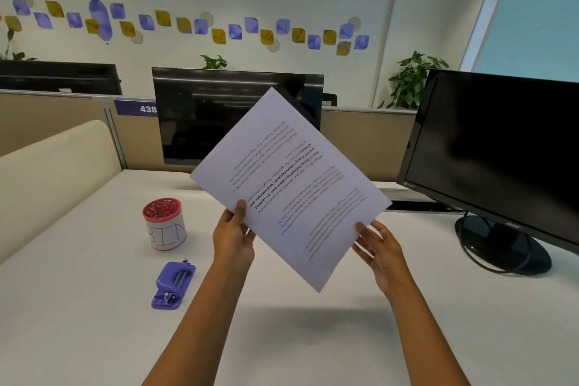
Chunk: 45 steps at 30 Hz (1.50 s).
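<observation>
White desk (pixel 94 323): it filled the lower part of the room as I saw it, with a beige partition along its far edge.
Black monitor on the right (pixel 501 150): it stood at the desk's right edge on a round foot, its screen dark.
Black monitor at the back (pixel 203 122): it stood against the far edge, near the middle, also dark.
Printed sheet (pixel 291 185): it was held up off the desk above the middle, clear of the surface. It was turned like a diamond, with its top corner in front of the back monitor. The print faced the person and ran upside down.
Left hand (pixel 233 240): it gripped the sheet's lower left edge, thumb on the printed face and fingers behind.
Right hand (pixel 380 249): it pinched the lower right edge, thumb on the face and the other fingers spread behind the paper.
Pot marked BIN (pixel 164 224): white with a red rim, it stood upright on the desk left of the left hand, well apart from the sheet.
Purple stapling tool (pixel 174 283): it lay flat just nearer than the pot, towards the near edge, touching nothing.
</observation>
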Each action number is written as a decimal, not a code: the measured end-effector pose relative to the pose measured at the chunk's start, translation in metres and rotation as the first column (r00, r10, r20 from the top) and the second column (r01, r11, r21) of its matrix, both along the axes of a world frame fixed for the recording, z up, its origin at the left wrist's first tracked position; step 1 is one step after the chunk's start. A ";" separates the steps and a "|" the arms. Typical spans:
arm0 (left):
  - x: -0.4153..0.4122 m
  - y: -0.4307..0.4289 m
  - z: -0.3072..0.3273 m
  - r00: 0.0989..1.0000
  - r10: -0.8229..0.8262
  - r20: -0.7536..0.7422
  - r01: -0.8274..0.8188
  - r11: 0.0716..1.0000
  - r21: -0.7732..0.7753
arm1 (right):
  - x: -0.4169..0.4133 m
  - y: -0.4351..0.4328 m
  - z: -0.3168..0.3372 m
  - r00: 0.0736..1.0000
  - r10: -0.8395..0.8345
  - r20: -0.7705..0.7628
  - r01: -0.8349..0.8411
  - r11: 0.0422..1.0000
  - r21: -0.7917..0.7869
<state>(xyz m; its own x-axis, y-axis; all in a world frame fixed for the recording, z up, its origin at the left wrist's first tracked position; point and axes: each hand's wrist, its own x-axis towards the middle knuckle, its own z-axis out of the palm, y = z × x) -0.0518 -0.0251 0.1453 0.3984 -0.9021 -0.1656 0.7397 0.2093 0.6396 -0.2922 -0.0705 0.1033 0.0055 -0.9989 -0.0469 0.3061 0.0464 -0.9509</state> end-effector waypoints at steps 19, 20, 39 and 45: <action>0.053 -0.001 -0.014 0.732 -0.245 0.635 0.149 0.968 0.202 | -0.029 -0.005 0.024 0.944 0.222 -0.242 -0.245 0.967 -0.067; 0.048 -0.002 -0.013 0.710 -0.236 0.664 0.130 0.970 0.206 | -0.024 -0.003 0.026 0.942 0.201 -0.271 -0.229 0.970 -0.078; 0.011 0.001 -0.032 0.626 0.019 0.780 -0.047 0.999 0.014 | 0.005 0.009 -0.008 0.906 -0.224 -0.360 0.160 0.967 -0.198; 0.019 0.000 -0.029 0.546 -0.131 0.827 0.045 0.991 0.127 | -0.003 0.003 -0.011 0.871 -0.249 -0.424 0.166 0.961 -0.223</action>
<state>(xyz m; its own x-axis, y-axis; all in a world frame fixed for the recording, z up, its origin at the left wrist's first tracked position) -0.0323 -0.0255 0.1164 0.3156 -0.9407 0.1242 -0.1218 0.0897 0.9885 -0.2949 -0.0675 0.0919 -0.1826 -0.9668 0.1788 -0.1656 -0.1491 -0.9749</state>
